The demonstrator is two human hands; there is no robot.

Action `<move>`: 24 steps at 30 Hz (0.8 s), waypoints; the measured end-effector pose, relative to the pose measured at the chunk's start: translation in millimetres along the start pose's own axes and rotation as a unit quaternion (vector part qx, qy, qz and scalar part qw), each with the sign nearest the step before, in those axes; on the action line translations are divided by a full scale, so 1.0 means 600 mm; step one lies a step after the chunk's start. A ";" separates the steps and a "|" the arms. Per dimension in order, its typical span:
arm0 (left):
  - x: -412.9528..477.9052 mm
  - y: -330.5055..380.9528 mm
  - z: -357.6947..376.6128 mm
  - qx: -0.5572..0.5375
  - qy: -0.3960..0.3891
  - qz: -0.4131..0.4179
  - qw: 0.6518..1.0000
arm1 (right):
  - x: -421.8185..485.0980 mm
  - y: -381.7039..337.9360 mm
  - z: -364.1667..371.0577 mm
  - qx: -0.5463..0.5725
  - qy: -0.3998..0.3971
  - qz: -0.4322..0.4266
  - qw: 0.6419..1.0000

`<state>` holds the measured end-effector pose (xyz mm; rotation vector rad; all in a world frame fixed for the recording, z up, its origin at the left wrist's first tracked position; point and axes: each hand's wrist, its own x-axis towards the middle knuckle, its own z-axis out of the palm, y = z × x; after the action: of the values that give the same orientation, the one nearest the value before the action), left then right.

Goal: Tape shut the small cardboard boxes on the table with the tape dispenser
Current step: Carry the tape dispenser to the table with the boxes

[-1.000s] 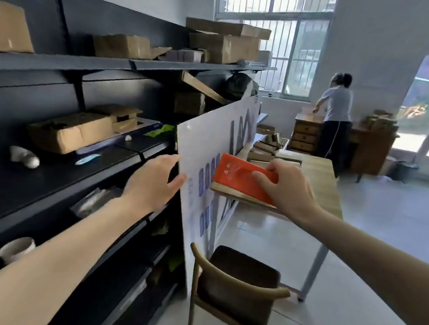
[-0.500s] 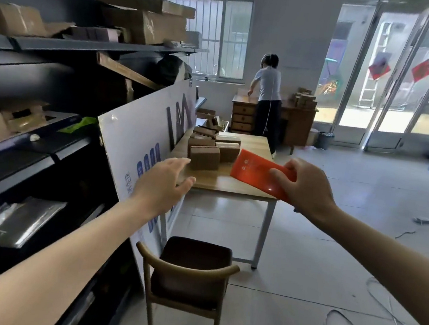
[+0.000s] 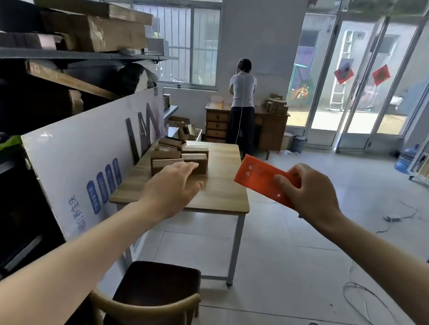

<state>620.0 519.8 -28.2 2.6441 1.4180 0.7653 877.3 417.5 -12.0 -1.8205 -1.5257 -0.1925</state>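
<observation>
Ahead and lower down, a pale wood-grain table (image 3: 227, 191) on thin metal legs, long axis running straight away. On its left part, a huddle of small brown cardboard boxes (image 3: 194, 159), blocky, matte, pressed against one another. Nearer to them, the left hand (image 3: 171, 192), fingers straight and spread, apparently short of touching. Off past the table's right edge, the right hand (image 3: 312, 197), clamped round what is probably the dispenser (image 3: 257, 179): flat, orange, smooth, slanted toward the boxes
</observation>
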 end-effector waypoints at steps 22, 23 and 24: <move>0.295 0.148 0.159 0.019 -0.007 0.016 1.000 | 0.203 0.291 0.001 0.010 0.018 0.028 0.999; 0.312 0.150 0.167 0.017 -0.005 0.019 1.000 | 0.215 0.301 0.004 0.006 0.021 0.028 0.999; 0.330 0.153 0.175 0.013 -0.003 0.023 1.000 | 0.228 0.311 0.007 0.003 0.025 0.029 0.999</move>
<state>828.1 643.5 -16.7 2.7045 1.3809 0.7463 1082.3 524.4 -21.3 -1.8393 -1.4354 -0.2040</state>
